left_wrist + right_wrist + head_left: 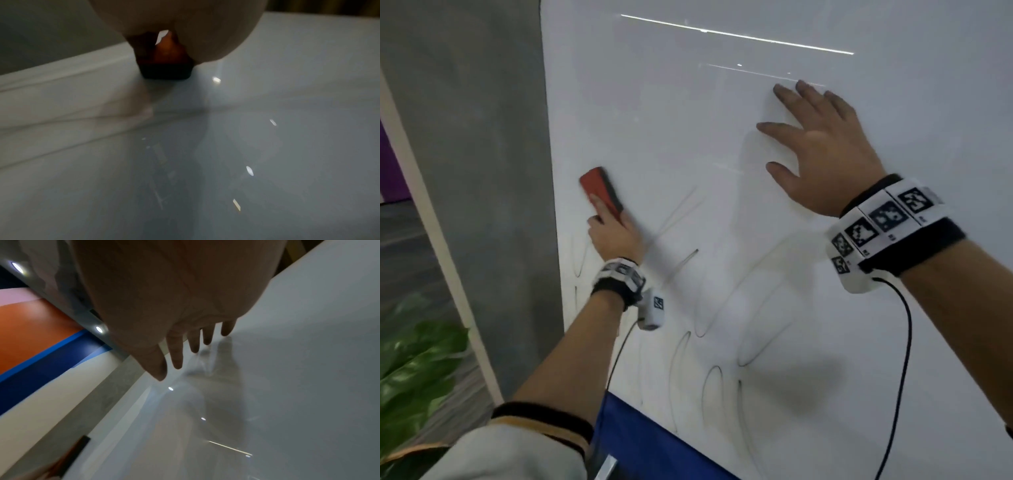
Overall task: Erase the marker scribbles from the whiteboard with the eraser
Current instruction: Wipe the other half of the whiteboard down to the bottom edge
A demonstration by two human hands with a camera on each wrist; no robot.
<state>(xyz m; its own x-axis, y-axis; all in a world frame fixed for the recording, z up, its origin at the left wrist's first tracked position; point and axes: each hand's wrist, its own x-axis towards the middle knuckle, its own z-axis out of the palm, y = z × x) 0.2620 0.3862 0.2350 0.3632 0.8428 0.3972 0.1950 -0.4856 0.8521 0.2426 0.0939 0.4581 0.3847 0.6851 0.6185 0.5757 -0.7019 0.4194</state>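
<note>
Head view: whiteboard (722,137) upright, cut off at top, right and bottom edges. Marker scribbles (722,308) looped across lower half, blurred and faint in places. Left hand (613,233) near board's left edge, grip closed round red eraser (601,192), dark felt side against the board, above the scribbles. Right hand (822,150) well apart, upper right, fingers straight and spread, flat on the board, holding nothing. Wrist bands (887,236) with coded tags on both forearms.

Left wrist view: dim and blurred. Left hand (185,29) fills top, fingers hidden. Eraser (166,65) partly covered by palm, dark base touching whiteboard (267,146). Scribbles not discernible.

Right wrist view: right hand (174,305) extended, fingertips (177,363) straight, at or just off whiteboard (287,386); contact not certain. Eraser not identifiable.
</note>
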